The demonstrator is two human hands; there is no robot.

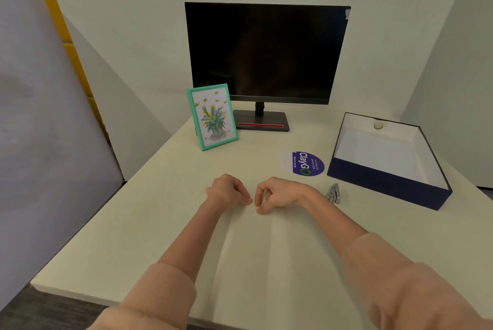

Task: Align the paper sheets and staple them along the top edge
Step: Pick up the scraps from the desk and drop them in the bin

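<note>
Hands met at the top edge of pale paper sheets on the worktop.

Left hand and right hand were curled, fingers and thumbs pinched together at the far edge of the paper sheets, which lay flat on the worktop between the forearms. Paper and worktop were nearly the same colour, so the sheets' outline and count were hard to make out. Whether the fingertips gripped anything small could not be told. A metal stapler sat just right of the right wrist, near an open box.
</note>
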